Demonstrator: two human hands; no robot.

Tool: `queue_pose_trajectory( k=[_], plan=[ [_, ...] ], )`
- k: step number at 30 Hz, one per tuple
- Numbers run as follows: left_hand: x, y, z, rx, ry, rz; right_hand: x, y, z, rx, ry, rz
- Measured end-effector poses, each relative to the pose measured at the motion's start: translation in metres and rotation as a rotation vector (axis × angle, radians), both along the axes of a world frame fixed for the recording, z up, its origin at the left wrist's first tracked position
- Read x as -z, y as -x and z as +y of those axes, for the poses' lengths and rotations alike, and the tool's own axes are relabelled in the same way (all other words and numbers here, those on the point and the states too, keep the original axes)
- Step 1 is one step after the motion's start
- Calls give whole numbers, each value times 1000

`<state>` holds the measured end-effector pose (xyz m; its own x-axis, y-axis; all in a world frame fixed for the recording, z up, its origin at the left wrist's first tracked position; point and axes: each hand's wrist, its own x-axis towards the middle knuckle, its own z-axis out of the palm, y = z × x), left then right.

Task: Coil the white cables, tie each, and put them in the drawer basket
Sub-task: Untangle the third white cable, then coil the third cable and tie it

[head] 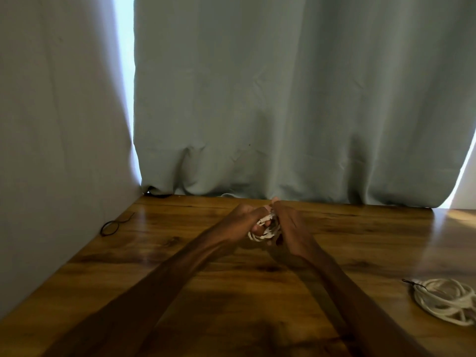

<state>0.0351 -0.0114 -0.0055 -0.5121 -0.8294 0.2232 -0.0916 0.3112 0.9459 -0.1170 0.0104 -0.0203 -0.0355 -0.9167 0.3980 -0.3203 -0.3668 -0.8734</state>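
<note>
A small coiled white cable (pixel 265 228) is held between both hands above the middle of the wooden table (pixel 180 253). My left hand (pixel 242 217) grips its left side, and my right hand (pixel 286 222) grips its right side, fingers curled round the loops. Much of the coil is hidden by the fingers. A second coiled white cable (pixel 448 300), with a dark tie at its left end, lies on the table at the right edge of view. The drawer basket is not in view.
A thin black tie (pixel 112 225) lies looped on the table near the left wall. Grey-green curtains (pixel 283 112) hang along the table's far edge, with a dark cord (pixel 157 194) at their foot on the left.
</note>
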Motion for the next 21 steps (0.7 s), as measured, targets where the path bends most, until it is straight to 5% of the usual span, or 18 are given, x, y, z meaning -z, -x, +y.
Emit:
queue_pose_trajectory(
  k=[8, 17, 21],
  plan=[
    [-3, -55, -23, -271, 69, 112, 21, -37, -7, -45, -73, -14],
    [-17, -183, -84, -510, 77, 301, 46, -134, -53, -202, 0, 462],
    [-25, -216, -94, -553, 90, 342, 49, -197, -78, -301, 183, 703]
  ],
)
